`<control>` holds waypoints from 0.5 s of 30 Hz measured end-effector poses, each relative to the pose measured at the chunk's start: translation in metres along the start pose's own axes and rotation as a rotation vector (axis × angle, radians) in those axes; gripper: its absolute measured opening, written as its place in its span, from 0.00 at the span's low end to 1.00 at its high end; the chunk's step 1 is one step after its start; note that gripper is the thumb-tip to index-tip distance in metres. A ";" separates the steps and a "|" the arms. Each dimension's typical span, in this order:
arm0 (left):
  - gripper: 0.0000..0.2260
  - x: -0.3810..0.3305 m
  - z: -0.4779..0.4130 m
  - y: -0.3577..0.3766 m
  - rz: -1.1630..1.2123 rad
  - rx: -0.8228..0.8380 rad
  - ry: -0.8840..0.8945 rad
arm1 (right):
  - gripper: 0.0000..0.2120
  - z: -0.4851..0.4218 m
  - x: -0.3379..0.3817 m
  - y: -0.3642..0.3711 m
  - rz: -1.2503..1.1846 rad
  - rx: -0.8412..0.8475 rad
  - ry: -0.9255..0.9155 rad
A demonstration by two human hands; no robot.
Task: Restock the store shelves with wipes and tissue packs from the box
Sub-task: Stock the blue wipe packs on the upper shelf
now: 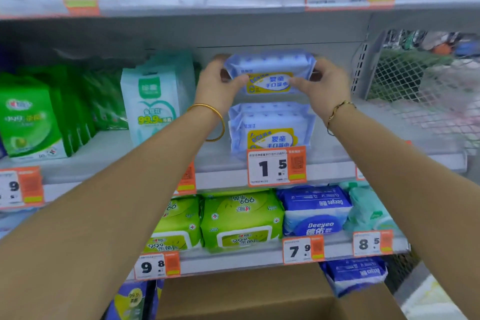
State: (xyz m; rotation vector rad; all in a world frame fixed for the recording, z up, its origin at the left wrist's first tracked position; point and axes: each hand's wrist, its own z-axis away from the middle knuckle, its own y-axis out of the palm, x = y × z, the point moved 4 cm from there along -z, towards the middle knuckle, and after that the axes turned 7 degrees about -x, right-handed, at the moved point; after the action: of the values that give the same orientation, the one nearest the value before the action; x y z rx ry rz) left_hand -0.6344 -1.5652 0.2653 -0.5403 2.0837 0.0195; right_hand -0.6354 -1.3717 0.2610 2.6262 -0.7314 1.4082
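Blue wipes pack (pixel 270 71) is held above a stack of identical packs (pixel 270 126) on the middle shelf (pixel 337 161). Left hand (pixel 220 83) and right hand (pixel 320 83) grip its ends, fingers closed around it. Teal pack (pixel 155 101) stands left; mesh panel (pixel 415 80) right; cardboard box (pixel 246 296) below.

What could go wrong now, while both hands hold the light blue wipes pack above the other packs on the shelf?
1. The held pack, gripped only at its ends by the left hand and right hand, may slip from the fingers.
2. The soft, uneven stack below might let it slide forward over the 1.5 price tag.
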 end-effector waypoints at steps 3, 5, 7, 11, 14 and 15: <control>0.10 0.016 -0.007 0.010 -0.006 0.080 -0.089 | 0.06 -0.009 -0.018 0.008 0.043 0.068 0.071; 0.07 0.028 -0.008 0.011 0.003 0.143 -0.176 | 0.04 -0.008 -0.033 0.011 0.045 0.136 0.140; 0.05 0.038 -0.006 0.009 -0.045 0.200 -0.241 | 0.10 -0.003 -0.041 0.012 0.087 0.199 0.194; 0.13 0.051 0.000 0.012 -0.134 0.269 -0.315 | 0.18 0.002 -0.045 0.015 0.154 0.238 0.252; 0.13 0.051 0.001 0.016 -0.187 0.266 -0.307 | 0.19 0.002 -0.041 0.015 0.259 0.282 0.234; 0.14 0.051 0.000 0.017 -0.190 0.252 -0.317 | 0.19 0.001 -0.040 0.014 0.284 0.298 0.224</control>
State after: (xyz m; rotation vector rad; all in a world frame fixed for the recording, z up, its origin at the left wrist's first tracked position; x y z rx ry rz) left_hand -0.6637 -1.5684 0.2205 -0.5391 1.6895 -0.2491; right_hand -0.6600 -1.3693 0.2261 2.5811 -0.9613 1.9934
